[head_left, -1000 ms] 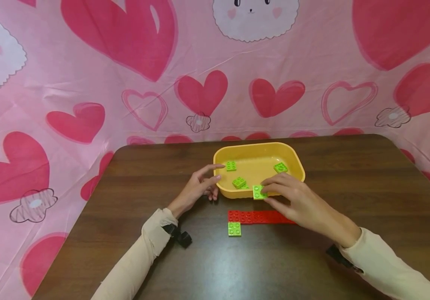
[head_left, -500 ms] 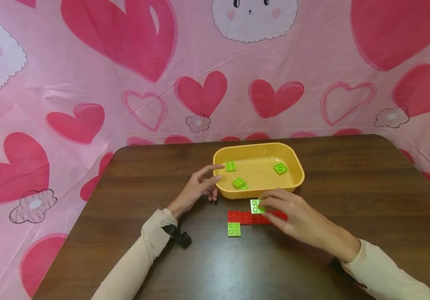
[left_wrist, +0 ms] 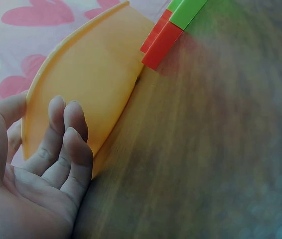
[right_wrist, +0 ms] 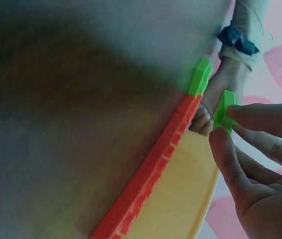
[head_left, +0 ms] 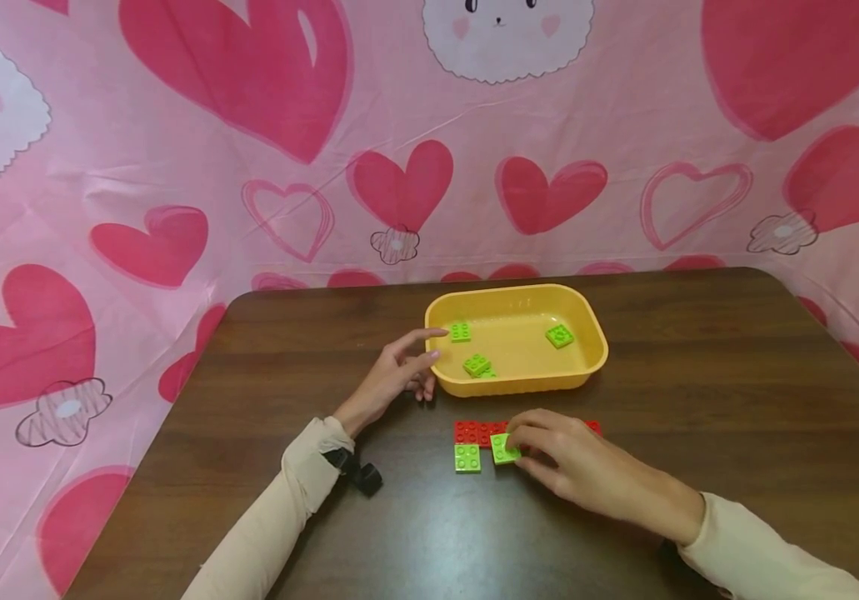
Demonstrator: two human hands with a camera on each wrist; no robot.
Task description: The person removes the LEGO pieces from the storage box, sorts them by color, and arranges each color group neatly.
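My right hand (head_left: pixel 575 462) pinches a lime-green 2x2 toy brick (head_left: pixel 503 449) between thumb and fingertips, studs up. It is held close over the front edge of a row of red bricks (head_left: pixel 466 432), overlapping it in the head view. Another green brick (head_left: pixel 467 458) sits against the front left end of that row, with a small gap to the held one. The hand covers the middle of the red row. My left hand (head_left: pixel 395 373) rests at the left rim of a yellow tray (head_left: pixel 519 386), index finger and thumb reaching over it, the other fingers loosely bent outside.
Inside the tray lie several green bricks: one at the left (head_left: pixel 461 332), one at the right (head_left: pixel 560 336) with its underside showing, and a tilted one (head_left: pixel 477 365) near the front wall. Behind the dark wooden table (head_left: pixel 324 333) hangs a pink heart-patterned cloth (head_left: pixel 399 100).
My right hand has carried the green brick from over the tray's front rim toward me, across the red row to its front edge. The left hand and tray have stayed put.
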